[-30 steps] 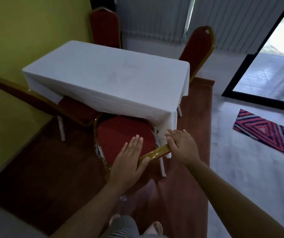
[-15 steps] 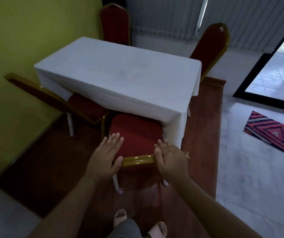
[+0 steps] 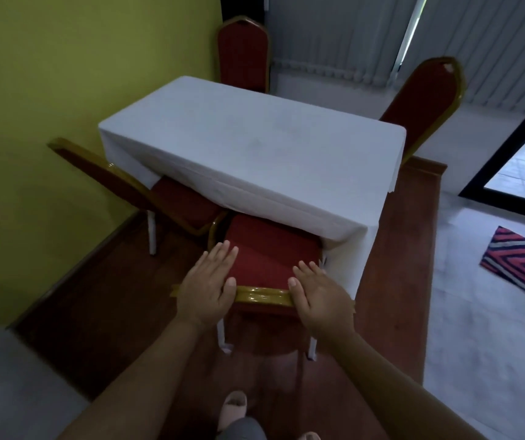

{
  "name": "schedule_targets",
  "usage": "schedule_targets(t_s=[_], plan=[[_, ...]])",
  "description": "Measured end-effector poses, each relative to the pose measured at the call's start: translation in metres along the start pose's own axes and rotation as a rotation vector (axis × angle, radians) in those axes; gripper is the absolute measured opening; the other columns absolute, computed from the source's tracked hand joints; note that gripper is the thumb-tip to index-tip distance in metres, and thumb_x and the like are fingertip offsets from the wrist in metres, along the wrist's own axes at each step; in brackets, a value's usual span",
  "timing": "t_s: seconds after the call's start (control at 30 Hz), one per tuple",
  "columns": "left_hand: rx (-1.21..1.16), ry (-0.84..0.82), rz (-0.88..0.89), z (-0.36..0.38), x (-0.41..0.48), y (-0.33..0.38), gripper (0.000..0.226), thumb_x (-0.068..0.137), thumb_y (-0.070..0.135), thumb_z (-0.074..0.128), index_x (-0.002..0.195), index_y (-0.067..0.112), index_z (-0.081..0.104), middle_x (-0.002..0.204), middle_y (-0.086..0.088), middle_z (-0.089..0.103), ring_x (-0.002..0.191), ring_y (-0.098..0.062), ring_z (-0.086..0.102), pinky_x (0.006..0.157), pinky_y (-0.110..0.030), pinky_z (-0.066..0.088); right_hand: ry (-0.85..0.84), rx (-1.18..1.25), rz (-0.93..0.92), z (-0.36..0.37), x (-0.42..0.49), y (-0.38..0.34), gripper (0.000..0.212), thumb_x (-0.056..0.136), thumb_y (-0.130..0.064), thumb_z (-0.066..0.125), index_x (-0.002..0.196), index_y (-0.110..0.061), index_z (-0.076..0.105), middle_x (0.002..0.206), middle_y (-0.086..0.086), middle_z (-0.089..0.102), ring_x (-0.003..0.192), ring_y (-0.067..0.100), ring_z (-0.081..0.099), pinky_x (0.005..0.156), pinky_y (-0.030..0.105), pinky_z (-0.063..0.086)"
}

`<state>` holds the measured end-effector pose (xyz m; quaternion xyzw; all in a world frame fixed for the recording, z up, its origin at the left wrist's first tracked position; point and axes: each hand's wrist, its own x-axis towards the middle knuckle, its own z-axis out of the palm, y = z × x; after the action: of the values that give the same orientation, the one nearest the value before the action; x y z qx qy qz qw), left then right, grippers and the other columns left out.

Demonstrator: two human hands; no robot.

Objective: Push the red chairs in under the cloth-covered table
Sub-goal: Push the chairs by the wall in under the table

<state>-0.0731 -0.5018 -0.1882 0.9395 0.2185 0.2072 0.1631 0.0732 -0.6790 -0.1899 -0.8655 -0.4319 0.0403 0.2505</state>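
- Wall (image 3: 64, 90), far left: yellow-green; the table's left end stands close to it.
- Left chair (image 3: 147, 192): set at the table's left end, back leaning out toward the wall, seat front just under the cloth edge. Judged partly in; it looks skewed and may need squaring up.
- Table (image 3: 255, 147): centre of the scene, white cloth hanging down on the near and right sides, top bare.
- Left hand (image 3: 207, 287): flat and open, fingers spread narrow, palm on the left part of the near chair's gold top rail, fingertips reaching over onto the red pad. Not gripping.
- Near chair (image 3: 270, 252): directly in front of the person, back toward them, front of seat already beneath the cloth hem. Most of the seat still shows. Judged the step in hand, roughly part-way in.
- Far chair (image 3: 243, 52): at the far side, upright, back close to the table edge. Seat hidden, so depth cannot be confirmed; it appears in.
- Right hand (image 3: 321, 296): flat and open, fingers together, palm on the right part of the same rail. Not gripping.
- Right chair (image 3: 423, 103): at the far right corner, back tilted away, seat hidden behind the table. Whether it is pushed in cannot be told.
- Rug (image 3: 521, 265): on the pale floor at right, well apart from the work.
- Finding: no chair is confirmed fully home; the near chair is in progress, the left and right chairs need checking.
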Motion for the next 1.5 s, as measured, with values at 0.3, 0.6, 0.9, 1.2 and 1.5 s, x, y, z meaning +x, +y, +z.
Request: schedule_targets(t_s=[0.3, 0.6, 0.9, 1.2, 1.5], plan=[[0.061, -0.078, 0.054, -0.014, 0.038, -0.053, 0.056, 0.089, 0.03, 0.026, 0.134, 0.004, 0.048, 0.141, -0.017, 0.046, 0.134, -0.027, 0.039, 0.11, -0.042, 0.029, 0.051, 0.012, 0.054, 0.026, 0.032, -0.034, 0.066, 0.095, -0.052, 0.017, 0.132, -0.014, 0.055, 0.138, 0.005, 0.054, 0.133, 0.019, 0.043, 0.11, 0.03, 0.024], [0.064, -0.149, 0.09, -0.02, 0.095, -0.108, 0.058, 0.089, 0.032, 0.024, 0.134, 0.004, 0.047, 0.142, -0.018, 0.044, 0.135, -0.029, 0.036, 0.112, -0.044, 0.026, 0.078, 0.018, 0.124, 0.046, 0.087, -0.062, 0.063, 0.094, -0.051, 0.02, 0.128, -0.015, 0.059, 0.135, 0.004, 0.057, 0.132, 0.018, 0.045, 0.106, 0.032, 0.035], [0.045, -0.176, 0.174, -0.013, 0.16, -0.14, 0.061, 0.095, 0.039, 0.019, 0.132, 0.0, 0.049, 0.138, -0.023, 0.048, 0.132, -0.033, 0.04, 0.109, -0.047, 0.029, 0.09, -0.002, 0.187, 0.057, 0.149, -0.065, 0.073, 0.091, -0.055, 0.009, 0.131, -0.016, 0.056, 0.139, 0.003, 0.053, 0.135, 0.016, 0.04, 0.103, 0.029, 0.032], [0.01, -0.174, 0.216, -0.025, 0.186, -0.204, 0.059, 0.093, 0.035, 0.024, 0.129, -0.002, 0.052, 0.137, -0.023, 0.048, 0.133, -0.033, 0.039, 0.11, -0.047, 0.032, 0.145, -0.01, 0.194, 0.089, 0.18, -0.107, 0.062, 0.096, -0.05, 0.016, 0.127, -0.018, 0.06, 0.134, 0.0, 0.057, 0.132, 0.012, 0.043, 0.099, 0.022, 0.033], [-0.008, -0.127, 0.188, -0.026, 0.179, -0.2, 0.069, 0.097, 0.044, 0.012, 0.125, -0.003, 0.055, 0.132, -0.024, 0.052, 0.128, -0.037, 0.044, 0.109, -0.046, 0.027, 0.166, -0.033, 0.205, 0.092, 0.176, -0.109, 0.064, 0.095, -0.05, 0.016, 0.127, -0.017, 0.06, 0.133, 0.002, 0.059, 0.13, 0.014, 0.046, 0.101, 0.026, 0.036]])
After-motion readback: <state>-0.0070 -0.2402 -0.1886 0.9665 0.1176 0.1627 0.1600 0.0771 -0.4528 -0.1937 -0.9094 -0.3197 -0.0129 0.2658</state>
